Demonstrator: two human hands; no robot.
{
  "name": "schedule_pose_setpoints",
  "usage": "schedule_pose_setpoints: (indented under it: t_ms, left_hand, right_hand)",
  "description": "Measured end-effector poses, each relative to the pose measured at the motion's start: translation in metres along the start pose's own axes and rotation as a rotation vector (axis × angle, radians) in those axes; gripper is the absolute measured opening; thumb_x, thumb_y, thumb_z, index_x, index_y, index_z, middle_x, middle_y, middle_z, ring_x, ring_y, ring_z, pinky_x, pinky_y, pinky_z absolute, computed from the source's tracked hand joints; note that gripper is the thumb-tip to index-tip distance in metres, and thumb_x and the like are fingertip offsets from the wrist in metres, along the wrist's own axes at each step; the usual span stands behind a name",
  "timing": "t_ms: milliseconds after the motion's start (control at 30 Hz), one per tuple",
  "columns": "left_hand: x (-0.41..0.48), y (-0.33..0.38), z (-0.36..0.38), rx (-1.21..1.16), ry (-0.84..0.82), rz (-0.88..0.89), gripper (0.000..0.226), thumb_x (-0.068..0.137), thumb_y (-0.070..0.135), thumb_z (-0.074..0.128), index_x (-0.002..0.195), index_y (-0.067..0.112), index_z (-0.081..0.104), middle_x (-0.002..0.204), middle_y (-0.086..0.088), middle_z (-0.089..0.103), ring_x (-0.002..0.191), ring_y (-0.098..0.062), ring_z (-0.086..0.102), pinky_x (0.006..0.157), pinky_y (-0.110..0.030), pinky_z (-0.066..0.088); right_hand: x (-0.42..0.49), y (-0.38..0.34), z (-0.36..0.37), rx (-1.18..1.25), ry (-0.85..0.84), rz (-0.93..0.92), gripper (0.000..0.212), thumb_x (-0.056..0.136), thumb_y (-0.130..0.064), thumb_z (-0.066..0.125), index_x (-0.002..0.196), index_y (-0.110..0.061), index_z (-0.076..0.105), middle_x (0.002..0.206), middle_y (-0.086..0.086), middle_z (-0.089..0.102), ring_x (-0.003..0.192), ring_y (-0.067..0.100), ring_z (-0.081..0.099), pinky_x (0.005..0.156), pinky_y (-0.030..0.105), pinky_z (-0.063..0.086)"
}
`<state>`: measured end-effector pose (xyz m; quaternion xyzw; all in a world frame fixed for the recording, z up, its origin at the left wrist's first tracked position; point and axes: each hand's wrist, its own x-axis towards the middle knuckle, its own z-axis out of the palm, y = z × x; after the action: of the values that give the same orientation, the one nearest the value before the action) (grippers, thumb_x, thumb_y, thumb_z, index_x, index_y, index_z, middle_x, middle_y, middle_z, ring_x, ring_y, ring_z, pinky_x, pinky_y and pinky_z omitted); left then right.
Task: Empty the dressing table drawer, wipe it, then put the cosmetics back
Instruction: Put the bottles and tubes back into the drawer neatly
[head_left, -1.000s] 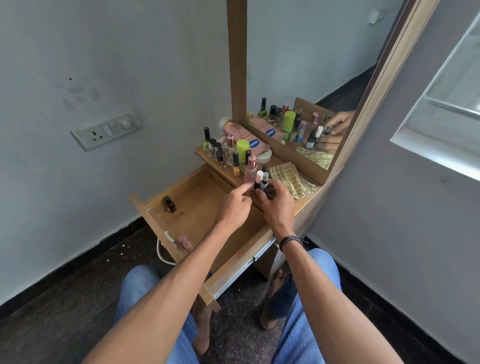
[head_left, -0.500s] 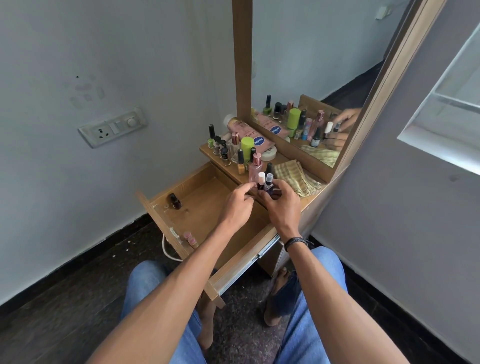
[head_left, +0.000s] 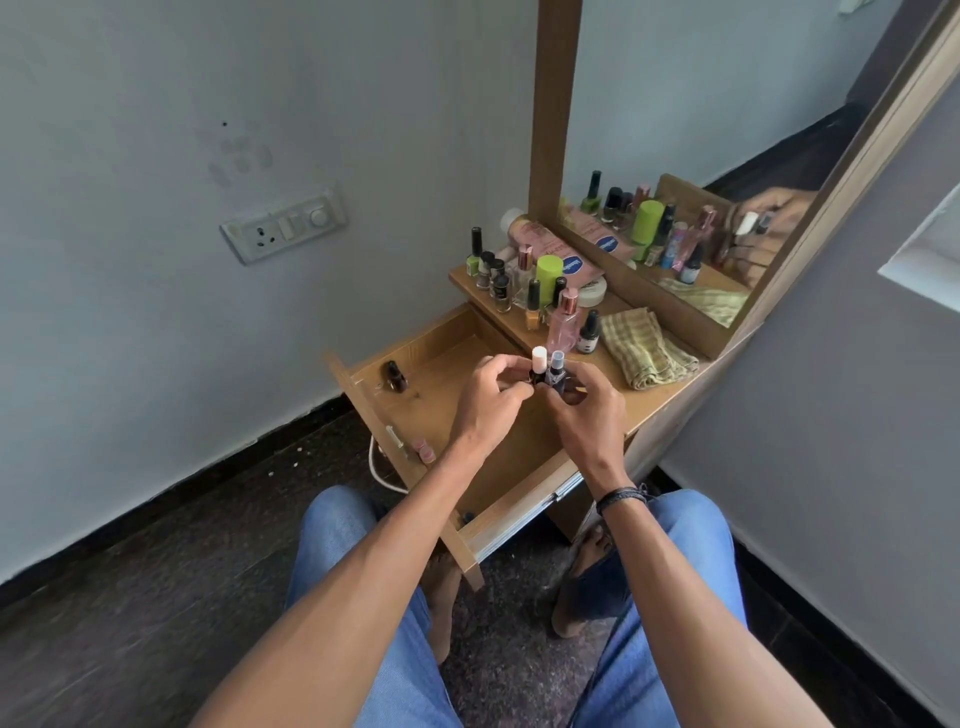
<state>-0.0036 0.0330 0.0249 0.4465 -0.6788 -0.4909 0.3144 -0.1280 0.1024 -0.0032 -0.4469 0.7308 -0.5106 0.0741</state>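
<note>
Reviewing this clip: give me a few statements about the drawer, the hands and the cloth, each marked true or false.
1. The drawer is pulled open. True.
2. The left hand and right hand hold a white-capped bottle and a grey-capped bottle together above the drawer. True.
3. The checked cloth lies inside the drawer. False: it lies on the tabletop, in front of the mirror.
4. The drawer is empty. False: a dark bottle stands in a far corner and a pink item lies by the front panel.
</note>
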Motion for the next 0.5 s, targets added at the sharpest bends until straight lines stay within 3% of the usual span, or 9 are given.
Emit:
schedule_pose_setpoints:
  t_ms: [133,333,433,500]
  left_hand:
    - [-0.006,-0.014,-0.019,-0.007,0.061,-0.007,0.016,0.083,0.023,0.077,0.099,0.022,0.074,0.108,0.008,0.071,0.103,-0.006,0.066,0.091,-0.028,0.053]
    - [-0.016,-0.028,-0.048,0.058,0.035,0.029,0.006,0.087,0.012,0.074,0.092,0.015,0.072,0.1,0.011,0.076,0.093,0.001,0.069,0.083,-0.014,0.051]
    - [-0.016,-0.037,-0.064,0.168,0.03,0.002,0.008,0.089,0.021,0.073,0.097,0.021,0.073,0.097,0.012,0.075,0.091,-0.004,0.069,0.081,-0.024,0.055]
    - [-0.015,-0.043,-0.075,0.235,0.03,-0.031,0.013,0.09,0.028,0.073,0.102,0.026,0.072,0.092,0.011,0.073,0.082,-0.01,0.069,0.069,-0.036,0.06]
  right_hand:
    - [-0.013,-0.008,0.014,0.005,-0.064,-0.04,0.022,0.087,-0.019,0.078,0.108,-0.017,0.073,0.088,-0.006,0.067,0.074,0.016,0.062,0.067,0.036,0.055]
    - [-0.026,-0.017,0.038,0.027,-0.163,-0.027,0.025,0.087,-0.021,0.079,0.111,-0.018,0.074,0.095,-0.009,0.07,0.08,0.01,0.062,0.073,0.029,0.055]
    - [-0.032,-0.017,0.049,0.083,-0.24,0.008,0.024,0.087,-0.022,0.08,0.11,-0.019,0.075,0.099,-0.01,0.072,0.087,0.007,0.065,0.081,0.029,0.056]
    - [-0.039,-0.017,0.055,0.077,-0.296,0.043,0.02,0.087,-0.021,0.08,0.106,-0.019,0.074,0.1,-0.009,0.071,0.09,0.008,0.065,0.085,0.034,0.057]
